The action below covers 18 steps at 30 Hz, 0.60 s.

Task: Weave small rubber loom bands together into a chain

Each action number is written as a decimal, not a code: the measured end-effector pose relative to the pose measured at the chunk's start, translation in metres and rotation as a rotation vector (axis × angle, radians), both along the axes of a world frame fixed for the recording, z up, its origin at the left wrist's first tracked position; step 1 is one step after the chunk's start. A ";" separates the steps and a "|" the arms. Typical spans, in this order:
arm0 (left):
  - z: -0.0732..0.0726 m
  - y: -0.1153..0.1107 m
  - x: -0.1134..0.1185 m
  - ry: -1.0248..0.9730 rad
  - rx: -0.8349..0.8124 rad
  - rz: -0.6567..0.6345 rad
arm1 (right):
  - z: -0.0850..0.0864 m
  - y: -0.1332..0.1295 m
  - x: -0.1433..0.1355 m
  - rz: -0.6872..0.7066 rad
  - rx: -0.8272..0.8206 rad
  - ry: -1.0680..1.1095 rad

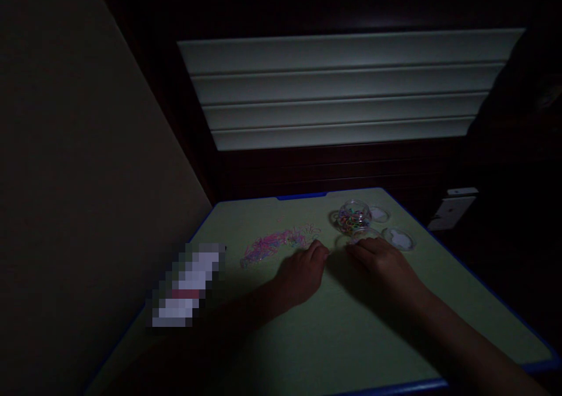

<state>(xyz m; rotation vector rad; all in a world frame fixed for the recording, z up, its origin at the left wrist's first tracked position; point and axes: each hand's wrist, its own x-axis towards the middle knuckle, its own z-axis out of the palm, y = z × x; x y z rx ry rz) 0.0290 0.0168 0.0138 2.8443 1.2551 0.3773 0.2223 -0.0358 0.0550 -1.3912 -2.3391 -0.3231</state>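
Observation:
My left hand is closed, thumb and fingers pressed together, just above the table by the right end of a loose pile of thin pink and purple bands. Across a small gap, my right hand is also closed, its fingertips pinched in front of a clear round container that it partly hides. Anything between the fingers of either hand is too dark and small to make out. Behind my right hand stands a clear round jar holding several multicoloured bands.
The pale green table has a blue edge. Clear round lids or shallow dishes lie right of the jar. A blurred-out white object lies at the left edge. A wall rises on the left, and a slatted panel behind.

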 end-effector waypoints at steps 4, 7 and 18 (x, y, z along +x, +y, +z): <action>-0.001 0.000 0.000 -0.006 0.019 -0.013 | 0.000 0.000 0.000 0.001 -0.012 0.000; -0.001 -0.001 -0.001 -0.012 0.028 -0.025 | -0.001 0.001 0.000 -0.011 -0.025 -0.011; 0.002 -0.006 -0.004 -0.035 0.011 -0.059 | -0.001 0.002 -0.002 0.038 -0.012 -0.025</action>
